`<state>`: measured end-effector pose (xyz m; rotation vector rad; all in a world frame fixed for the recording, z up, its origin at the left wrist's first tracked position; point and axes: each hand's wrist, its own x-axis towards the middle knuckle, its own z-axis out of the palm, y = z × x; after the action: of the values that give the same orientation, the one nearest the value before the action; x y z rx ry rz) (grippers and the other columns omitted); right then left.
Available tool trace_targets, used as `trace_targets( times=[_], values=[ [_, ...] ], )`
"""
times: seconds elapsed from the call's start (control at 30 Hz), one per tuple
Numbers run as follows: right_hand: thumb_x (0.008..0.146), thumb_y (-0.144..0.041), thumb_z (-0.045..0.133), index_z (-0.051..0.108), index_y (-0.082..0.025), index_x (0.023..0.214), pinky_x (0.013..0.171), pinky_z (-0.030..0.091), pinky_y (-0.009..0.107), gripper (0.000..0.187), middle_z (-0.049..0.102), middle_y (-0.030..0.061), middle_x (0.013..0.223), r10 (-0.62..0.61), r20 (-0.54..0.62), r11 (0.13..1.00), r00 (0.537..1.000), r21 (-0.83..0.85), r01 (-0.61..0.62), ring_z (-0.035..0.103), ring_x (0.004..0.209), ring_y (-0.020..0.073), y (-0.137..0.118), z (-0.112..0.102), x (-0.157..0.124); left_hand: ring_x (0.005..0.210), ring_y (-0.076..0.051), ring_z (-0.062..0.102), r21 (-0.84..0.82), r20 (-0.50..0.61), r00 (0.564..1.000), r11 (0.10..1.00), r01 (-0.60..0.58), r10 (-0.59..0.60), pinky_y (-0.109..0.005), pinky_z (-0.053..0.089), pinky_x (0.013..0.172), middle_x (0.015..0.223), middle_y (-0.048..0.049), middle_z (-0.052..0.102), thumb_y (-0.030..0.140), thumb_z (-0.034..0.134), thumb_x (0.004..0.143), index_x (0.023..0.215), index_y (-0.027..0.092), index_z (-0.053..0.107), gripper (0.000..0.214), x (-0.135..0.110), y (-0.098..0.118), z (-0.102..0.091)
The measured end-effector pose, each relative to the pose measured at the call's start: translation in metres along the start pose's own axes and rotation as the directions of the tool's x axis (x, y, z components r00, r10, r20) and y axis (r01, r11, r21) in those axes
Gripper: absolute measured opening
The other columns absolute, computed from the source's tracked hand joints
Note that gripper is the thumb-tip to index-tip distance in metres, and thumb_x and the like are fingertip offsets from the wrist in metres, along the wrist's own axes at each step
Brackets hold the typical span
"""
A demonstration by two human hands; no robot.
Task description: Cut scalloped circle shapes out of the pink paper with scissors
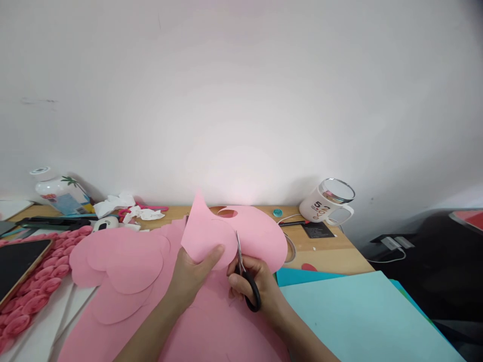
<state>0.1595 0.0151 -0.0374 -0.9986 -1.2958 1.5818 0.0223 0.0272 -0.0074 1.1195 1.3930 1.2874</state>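
Note:
A sheet of pink paper (206, 231) is pinched in my left hand (192, 276), its thumb lying across the front face. My right hand (256, 284) grips black-handled scissors (249, 289), fingers in the loops. Their narrow metal blades point up and meet the rounded edge of the paper. Behind the blades, a wide curved pink piece (260, 236) bends out to the right. Under both hands spreads more pink paper (226, 332). Several rounded pink cutouts (134, 261) overlap to the left of my left hand.
A white mug (320, 208) with a handle stands back right, near a black card (317, 230). Light blue sheets (362, 311) lie at the right. On the left are a phone (22, 266), pink rosettes (49, 271), a white bottle (62, 191) and crumpled tissue (115, 203). A wall rises behind.

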Motion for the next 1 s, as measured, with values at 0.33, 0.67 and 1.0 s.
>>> trace_targets(
  times=[0.33, 0.67, 1.0],
  values=[
    [0.06, -0.041, 0.073, 0.049, -0.017, 0.063, 0.049, 0.022, 0.023, 0.035, 0.037, -0.0054, 0.058, -0.037, 0.022, 0.998, 0.999, 0.061, 0.036, 0.028, 0.053, 0.0087, -0.005, -0.002, 0.001, 0.096, -0.025, 0.061, 0.077, 0.197, 0.98, 0.996, -0.034, 0.018, -0.038, 0.05, 0.082, 0.106, -0.0094, 0.067, 0.033, 0.064, 0.069, 0.106, 0.016, 0.06, 0.041, 0.004, 0.006, -0.01],
    [0.062, -0.046, 0.071, 0.051, -0.018, 0.066, 0.051, 0.024, 0.024, 0.035, 0.039, -0.0044, 0.059, -0.035, 0.041, 0.998, 0.999, 0.045, 0.033, 0.031, 0.054, 0.0102, -0.003, -0.003, 0.002, 0.098, -0.023, 0.061, 0.102, 0.239, 0.971, 0.994, -0.024, -0.001, -0.033, 0.051, 0.081, 0.1, -0.0068, 0.069, 0.033, 0.063, 0.07, 0.101, 0.017, 0.062, 0.035, 0.005, 0.009, -0.014],
    [0.061, -0.046, 0.07, 0.051, -0.017, 0.062, 0.048, 0.029, 0.024, 0.035, 0.043, -0.0039, 0.053, 0.005, -0.006, 1.0, 1.0, -0.004, -0.005, 0.037, 0.051, 0.0103, -0.005, -0.001, 0.002, 0.09, -0.022, 0.064, 0.068, 0.23, 0.973, 0.998, -0.012, -0.004, -0.03, 0.053, 0.074, 0.093, -0.0063, 0.071, 0.031, 0.065, 0.068, 0.098, 0.016, 0.062, 0.034, 0.008, 0.004, -0.015]
  ],
)
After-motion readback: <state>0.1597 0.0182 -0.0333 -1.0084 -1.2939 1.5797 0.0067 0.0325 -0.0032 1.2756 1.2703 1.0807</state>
